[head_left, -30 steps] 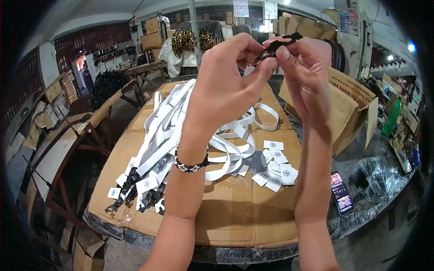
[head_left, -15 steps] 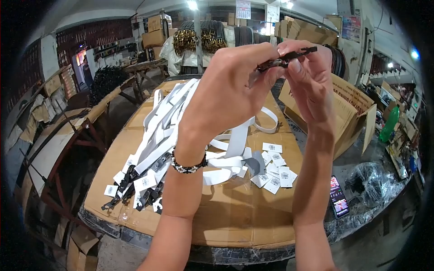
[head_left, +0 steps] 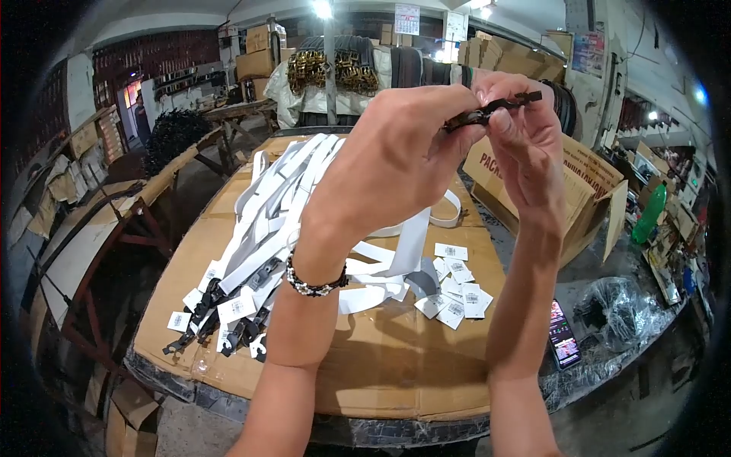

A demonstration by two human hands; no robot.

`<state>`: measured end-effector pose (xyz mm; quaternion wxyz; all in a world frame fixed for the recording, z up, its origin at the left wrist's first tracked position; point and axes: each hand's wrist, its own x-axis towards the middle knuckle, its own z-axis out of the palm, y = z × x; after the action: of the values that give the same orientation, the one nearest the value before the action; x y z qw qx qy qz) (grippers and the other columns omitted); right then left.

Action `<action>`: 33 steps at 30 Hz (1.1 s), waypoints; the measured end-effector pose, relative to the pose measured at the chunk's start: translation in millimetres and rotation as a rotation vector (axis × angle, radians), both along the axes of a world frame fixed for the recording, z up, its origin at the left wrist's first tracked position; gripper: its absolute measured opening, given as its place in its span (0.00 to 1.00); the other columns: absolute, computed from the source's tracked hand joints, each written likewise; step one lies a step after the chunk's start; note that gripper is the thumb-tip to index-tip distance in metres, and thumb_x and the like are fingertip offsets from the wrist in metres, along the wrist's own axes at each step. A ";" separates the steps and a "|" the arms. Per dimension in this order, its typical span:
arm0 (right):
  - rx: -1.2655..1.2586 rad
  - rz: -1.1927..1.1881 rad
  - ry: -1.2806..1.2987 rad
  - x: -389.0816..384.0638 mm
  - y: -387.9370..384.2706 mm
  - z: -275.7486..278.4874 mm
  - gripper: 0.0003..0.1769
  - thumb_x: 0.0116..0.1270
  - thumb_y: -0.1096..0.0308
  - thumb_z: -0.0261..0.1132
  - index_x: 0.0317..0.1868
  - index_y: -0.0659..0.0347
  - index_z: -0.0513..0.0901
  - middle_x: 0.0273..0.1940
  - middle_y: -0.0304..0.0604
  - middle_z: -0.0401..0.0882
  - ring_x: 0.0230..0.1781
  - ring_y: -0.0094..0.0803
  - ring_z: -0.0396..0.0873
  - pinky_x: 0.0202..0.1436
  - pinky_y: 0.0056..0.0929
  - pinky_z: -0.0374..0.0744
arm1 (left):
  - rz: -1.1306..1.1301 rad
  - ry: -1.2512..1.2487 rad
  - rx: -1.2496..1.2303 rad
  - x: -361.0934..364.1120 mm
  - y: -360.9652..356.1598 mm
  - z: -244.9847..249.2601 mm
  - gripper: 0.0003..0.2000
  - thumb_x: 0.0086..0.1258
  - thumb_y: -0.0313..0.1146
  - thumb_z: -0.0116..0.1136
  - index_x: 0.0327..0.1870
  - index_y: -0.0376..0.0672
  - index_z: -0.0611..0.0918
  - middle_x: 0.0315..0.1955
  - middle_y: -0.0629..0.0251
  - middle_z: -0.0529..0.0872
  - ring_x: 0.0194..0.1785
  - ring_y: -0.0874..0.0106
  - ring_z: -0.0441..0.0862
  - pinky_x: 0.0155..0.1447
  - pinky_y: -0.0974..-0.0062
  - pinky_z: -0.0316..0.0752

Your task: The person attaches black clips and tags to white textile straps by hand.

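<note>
Raised over the far half of the table, my left hand (head_left: 392, 148) and my right hand (head_left: 531, 137) pinch a narrow black plastic hanger (head_left: 521, 100) between fingertips and thumbs. The left fingers hide part of it, and its notched end sticks out past my right thumb. Below and behind my left arm lies a heap of white belts (head_left: 263, 199). Black hangers (head_left: 245, 332) with white tags cluster at the near end of that heap. Loose white barcode tags (head_left: 455, 292) are scattered between my forearms, beside a grey strap end (head_left: 421, 280).
Cardboard (head_left: 381, 381) covers the table. A phone (head_left: 565, 335) with a lit screen lies right of my right forearm, near crumpled clear plastic (head_left: 628, 308). Beyond stand an open carton (head_left: 586, 186) and a green bottle (head_left: 649, 215). Another table (head_left: 76, 266) runs along the left.
Both hands keep their pinch on the black hanger, which sits slightly lower and further right in view. The table and its contents shift a little left as the camera turns.
</note>
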<state>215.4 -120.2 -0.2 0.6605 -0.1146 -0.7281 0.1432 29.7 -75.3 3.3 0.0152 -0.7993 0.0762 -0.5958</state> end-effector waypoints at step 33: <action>-0.136 -0.366 -0.017 22.1 -14.1 6.3 0.15 0.77 0.72 0.64 0.60 0.66 0.83 0.55 0.43 0.85 0.58 0.25 0.81 0.70 0.25 0.74 | -0.094 -0.259 0.020 32.3 21.3 -8.8 0.10 0.68 0.32 0.68 0.33 0.33 0.84 0.20 0.51 0.79 0.22 0.61 0.73 0.30 0.65 0.71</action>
<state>237.5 -134.4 6.2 0.6601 -0.2905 -0.6893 0.0686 62.0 -54.0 -5.6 0.0049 -0.7110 0.1168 -0.6935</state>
